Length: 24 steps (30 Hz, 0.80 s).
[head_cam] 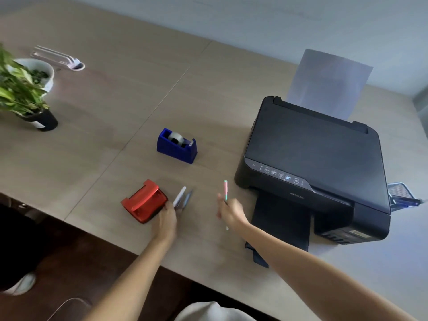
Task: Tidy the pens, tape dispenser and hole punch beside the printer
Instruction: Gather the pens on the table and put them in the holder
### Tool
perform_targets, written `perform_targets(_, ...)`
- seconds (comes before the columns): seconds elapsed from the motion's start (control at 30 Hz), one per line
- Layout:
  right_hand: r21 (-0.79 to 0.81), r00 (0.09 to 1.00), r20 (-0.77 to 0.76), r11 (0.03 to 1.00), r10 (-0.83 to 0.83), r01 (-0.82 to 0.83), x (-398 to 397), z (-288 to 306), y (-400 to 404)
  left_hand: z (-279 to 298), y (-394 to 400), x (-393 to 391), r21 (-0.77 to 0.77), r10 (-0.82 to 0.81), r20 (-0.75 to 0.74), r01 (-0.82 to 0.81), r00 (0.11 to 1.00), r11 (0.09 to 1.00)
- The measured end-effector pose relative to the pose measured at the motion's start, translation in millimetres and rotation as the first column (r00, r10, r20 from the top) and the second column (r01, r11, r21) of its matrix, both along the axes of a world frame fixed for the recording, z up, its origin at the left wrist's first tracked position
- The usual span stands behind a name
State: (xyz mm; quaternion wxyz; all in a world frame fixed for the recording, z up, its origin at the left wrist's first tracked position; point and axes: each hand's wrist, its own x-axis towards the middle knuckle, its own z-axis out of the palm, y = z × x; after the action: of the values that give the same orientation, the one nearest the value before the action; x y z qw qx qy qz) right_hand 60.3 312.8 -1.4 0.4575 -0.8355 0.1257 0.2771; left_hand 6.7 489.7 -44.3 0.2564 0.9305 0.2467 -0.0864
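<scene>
My left hand (167,220) grips two pens, one white (180,196) and one blue (188,197), just right of the red hole punch (144,201) near the table's front edge. In my right hand (229,212) a pink and green pen (225,189) points up, a little left of the black printer (315,163). The blue tape dispenser (177,145) stands alone on the table beyond both hands.
The wooden table (115,117) carries a potted plant (22,93) and a white bowl (38,70) at far left, plus a white stand (60,57) behind them. A mesh tray (401,193) shows behind the printer's right side. Paper (328,82) stands in the printer's feeder.
</scene>
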Motion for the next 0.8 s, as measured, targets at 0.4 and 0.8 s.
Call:
perform_targets(0.4, -0.094, 0.974, -0.211, 0.99, 0.087, -0.109, 11.3, -24.8, 21.7, -9.4, -1.9, -14.0, -0.374, -0.132, 0.02, 0.13, 0.991, 0.918)
perform_targets(0.8, -0.402, 0.872, -0.066, 0.787, 0.485, -0.468, 10.7, -11.7, 43.7, 34.6, 10.1, -28.6, -0.719, 0.173, 0.018, -0.107, 0.985, 0.686)
